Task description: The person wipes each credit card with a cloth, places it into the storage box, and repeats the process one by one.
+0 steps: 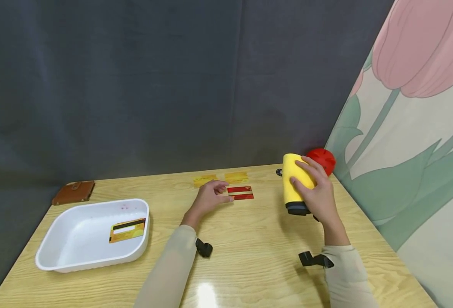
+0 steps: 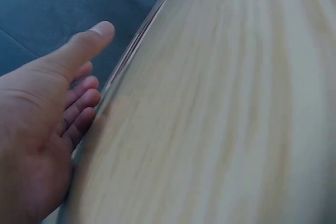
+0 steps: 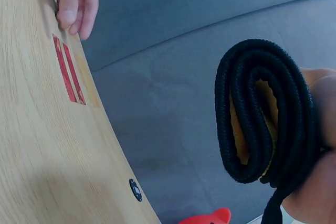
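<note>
My right hand (image 1: 319, 190) grips a rolled cloth (image 1: 293, 182), bright yellow outside with a dark edge, and holds it up over the right side of the table. In the right wrist view, the dark layered end of the rolled cloth (image 3: 262, 114) faces the camera. My left hand (image 1: 208, 199) is low over the table beside a red card with a pale band (image 1: 241, 196). Its thumb and fingers are apart, and the thumb tip is right at the card's left edge. Behind it lie two yellow cards (image 1: 205, 179) (image 1: 236, 177).
At the left stands a white tray (image 1: 95, 262) holding a yellow card with a black stripe (image 1: 127, 231). A brown wallet (image 1: 73, 193) lies behind it. A red rounded object (image 1: 323, 160) and a small black-and-white disc (image 3: 135, 190) are at the back right, near the dark curtain (image 1: 172, 85).
</note>
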`<state>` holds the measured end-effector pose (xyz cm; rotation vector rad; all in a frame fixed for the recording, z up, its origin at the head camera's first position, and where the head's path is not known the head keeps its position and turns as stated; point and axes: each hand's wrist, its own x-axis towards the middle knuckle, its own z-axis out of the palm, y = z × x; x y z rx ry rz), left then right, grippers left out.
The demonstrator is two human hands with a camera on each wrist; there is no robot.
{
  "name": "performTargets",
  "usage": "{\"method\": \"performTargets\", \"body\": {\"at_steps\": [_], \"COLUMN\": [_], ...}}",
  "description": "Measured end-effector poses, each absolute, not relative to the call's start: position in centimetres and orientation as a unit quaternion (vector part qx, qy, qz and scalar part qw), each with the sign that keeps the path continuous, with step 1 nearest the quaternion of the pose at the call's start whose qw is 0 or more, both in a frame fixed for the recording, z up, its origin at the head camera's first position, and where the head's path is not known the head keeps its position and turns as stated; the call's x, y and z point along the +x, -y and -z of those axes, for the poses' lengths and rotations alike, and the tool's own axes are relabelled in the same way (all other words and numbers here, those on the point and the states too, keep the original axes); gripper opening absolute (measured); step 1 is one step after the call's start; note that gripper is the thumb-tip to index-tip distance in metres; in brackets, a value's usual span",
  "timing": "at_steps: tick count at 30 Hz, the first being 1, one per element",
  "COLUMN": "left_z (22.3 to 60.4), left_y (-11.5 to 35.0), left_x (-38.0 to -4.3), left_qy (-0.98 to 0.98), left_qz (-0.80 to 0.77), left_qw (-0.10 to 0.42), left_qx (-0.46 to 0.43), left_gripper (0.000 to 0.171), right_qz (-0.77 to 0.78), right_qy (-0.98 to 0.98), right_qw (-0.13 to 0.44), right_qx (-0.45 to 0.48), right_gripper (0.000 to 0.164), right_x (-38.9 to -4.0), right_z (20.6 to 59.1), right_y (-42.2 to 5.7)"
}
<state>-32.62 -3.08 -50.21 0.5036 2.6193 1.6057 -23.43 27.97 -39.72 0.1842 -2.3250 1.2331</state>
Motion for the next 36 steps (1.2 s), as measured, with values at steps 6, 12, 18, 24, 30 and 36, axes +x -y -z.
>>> {"method": "performTargets", "body": {"at_steps": [6,12,18,24,30,36], "left_z": [50.2,50.0,49.9,49.4,49.0,49.1], "left_y": [2.8,2.8,2.8,2.5,2.4,3.0], "left_x": [-33.1,-33.5,-33.9,-34.0,-34.1,-33.8], "left_qy": [-0.862,-0.867,-0.877,-0.886,-0.892,-0.897], "left_qz": [-0.476,-0.468,-0.44,-0.412,-0.395,-0.385], "left_qw": [0.004,0.038,0.06,0.069,0.092,0.082], "left_qx": [0.173,0.168,0.184,0.199,0.198,0.201], "left_gripper": [0.057,0.056,0.054,0.049,0.042,0.039], "right_qz": [-0.451,-0.454,-0.46,-0.458,-0.459,-0.463], "right_qy": [0.856,0.855,0.853,0.855,0.855,0.855], "right_qw": [0.244,0.244,0.243,0.24,0.239,0.229], "right_qx": [0.06,0.054,0.046,0.038,0.04,0.042], "right_gripper": [0.048,0.048,0.047,0.047,0.048,0.048], "right_x": [-23.6,-23.6,-23.6,-23.6,-23.7,-24.0], "right_z": [39.6,39.7,39.8,39.9,40.0,40.1], "right_y": [-28.0,-28.2,-28.6,-28.8,-28.9,-28.6]}}
